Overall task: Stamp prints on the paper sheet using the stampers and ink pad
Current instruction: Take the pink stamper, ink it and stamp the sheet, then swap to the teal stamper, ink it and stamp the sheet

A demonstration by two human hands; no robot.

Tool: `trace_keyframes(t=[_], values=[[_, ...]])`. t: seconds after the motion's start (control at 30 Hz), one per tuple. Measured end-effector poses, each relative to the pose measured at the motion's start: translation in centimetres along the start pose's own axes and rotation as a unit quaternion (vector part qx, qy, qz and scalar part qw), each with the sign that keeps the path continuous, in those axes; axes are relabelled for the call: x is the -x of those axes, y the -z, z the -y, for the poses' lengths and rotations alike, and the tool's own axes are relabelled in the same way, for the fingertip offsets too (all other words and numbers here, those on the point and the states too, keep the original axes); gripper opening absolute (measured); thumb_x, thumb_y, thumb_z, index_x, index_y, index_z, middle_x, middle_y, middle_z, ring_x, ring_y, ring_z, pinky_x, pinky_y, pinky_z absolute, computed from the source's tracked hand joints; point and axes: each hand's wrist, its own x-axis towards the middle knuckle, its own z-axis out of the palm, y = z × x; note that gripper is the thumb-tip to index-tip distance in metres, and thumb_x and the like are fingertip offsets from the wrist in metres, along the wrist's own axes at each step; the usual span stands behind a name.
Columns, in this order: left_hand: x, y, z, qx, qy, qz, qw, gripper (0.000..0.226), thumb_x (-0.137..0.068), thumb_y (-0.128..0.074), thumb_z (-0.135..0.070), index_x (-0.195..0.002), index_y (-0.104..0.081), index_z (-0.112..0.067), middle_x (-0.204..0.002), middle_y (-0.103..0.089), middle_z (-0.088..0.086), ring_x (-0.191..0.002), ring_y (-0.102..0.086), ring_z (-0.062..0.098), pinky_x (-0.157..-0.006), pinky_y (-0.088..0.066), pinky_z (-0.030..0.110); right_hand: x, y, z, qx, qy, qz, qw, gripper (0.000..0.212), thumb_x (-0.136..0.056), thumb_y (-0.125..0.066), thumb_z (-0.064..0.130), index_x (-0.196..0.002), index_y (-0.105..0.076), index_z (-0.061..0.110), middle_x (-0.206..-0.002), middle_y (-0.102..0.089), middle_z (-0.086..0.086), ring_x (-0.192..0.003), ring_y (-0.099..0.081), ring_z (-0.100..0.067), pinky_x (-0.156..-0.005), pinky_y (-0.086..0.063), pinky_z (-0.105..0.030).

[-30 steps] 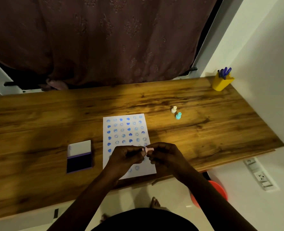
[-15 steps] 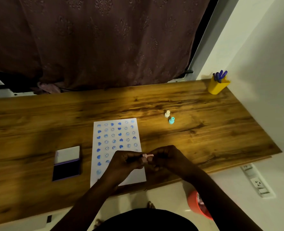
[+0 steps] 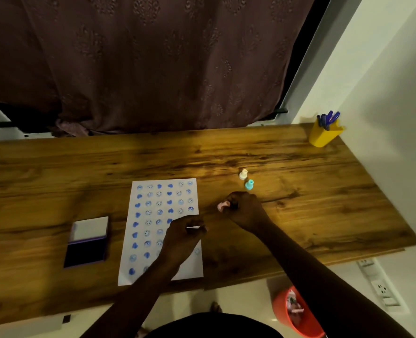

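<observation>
A white paper sheet [image 3: 163, 208] covered in rows of blue heart and smiley prints lies on the wooden desk [image 3: 324, 203]. My right hand [image 3: 244, 211] hovers right of the sheet, shut on a small pink stamper [image 3: 222, 206]. My left hand [image 3: 183, 236] is over the sheet's lower right part, fingers pinched around a small pale piece that I cannot identify. A white stamper [image 3: 243, 174] and a teal stamper [image 3: 249, 184] stand upright just beyond my right hand. The open ink pad [image 3: 86, 242], lid up, sits left of the sheet.
A yellow pen holder [image 3: 324, 134] with blue pens stands at the desk's far right corner against the wall. A dark curtain [image 3: 153, 62] hangs behind the desk. An orange bin [image 3: 297, 313] sits on the floor below the desk's right front edge.
My hands, joined around the pink stamper before, have separated. The right hand carried the stamper up and right toward the other stampers; the left stayed over the sheet.
</observation>
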Motion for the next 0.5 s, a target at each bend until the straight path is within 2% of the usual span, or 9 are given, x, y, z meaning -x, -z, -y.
trace_keyframes(t=[0.1, 0.23, 0.4, 0.5], values=[[0.1, 0.3, 0.4, -0.014, 0.006, -0.014, 1.000, 0.022, -0.089, -0.079, -0.023, -0.106, -0.071, -0.033, -0.108, -0.073, -0.014, -0.109, -0.070, 0.011, -0.098, -0.059, 0.039, -1.3, -0.4, -0.4, 0.050, -0.020, 0.031, 0.998, 0.016, -0.089, -0.074, 0.023, -0.103, -0.076, 0.015, -0.105, -0.077, -0.002, -0.097, -0.071, -0.018, -0.086, -0.059, -0.034], [0.3, 0.9, 1.1, -0.004, 0.021, -0.025, 0.999, 0.017, -0.090, -0.077, -0.024, -0.099, -0.074, -0.039, -0.110, -0.075, -0.013, -0.107, -0.070, 0.008, -0.102, -0.058, 0.042, -2.1, -0.5, -0.7, 0.111, -0.013, 0.060, 0.992, 0.023, -0.092, -0.069, 0.026, -0.111, -0.071, 0.013, -0.116, -0.071, -0.009, -0.107, -0.066, -0.025, -0.093, -0.056, -0.041], [0.1, 1.3, 1.2, 0.005, 0.028, -0.032, 0.999, 0.017, -0.091, -0.076, -0.025, -0.090, -0.076, -0.042, -0.104, -0.078, -0.013, -0.103, -0.071, 0.004, -0.101, -0.057, 0.037, -2.5, -0.6, -1.0, 0.153, 0.000, 0.078, 0.985, 0.027, -0.093, -0.068, 0.026, -0.117, -0.068, 0.015, -0.121, -0.067, -0.010, -0.112, -0.063, -0.026, -0.095, -0.054, -0.040], [-0.3, 1.1, 1.0, 0.011, 0.031, -0.033, 0.999, 0.020, -0.091, -0.075, -0.023, -0.089, -0.076, -0.043, -0.103, -0.078, -0.014, -0.103, -0.072, 0.006, -0.100, -0.058, 0.041, -2.6, -0.9, -1.2, 0.166, -0.001, 0.075, 0.983, 0.025, -0.093, -0.069, 0.024, -0.117, -0.070, 0.018, -0.122, -0.067, -0.008, -0.113, -0.063, -0.025, -0.092, -0.051, -0.031]])
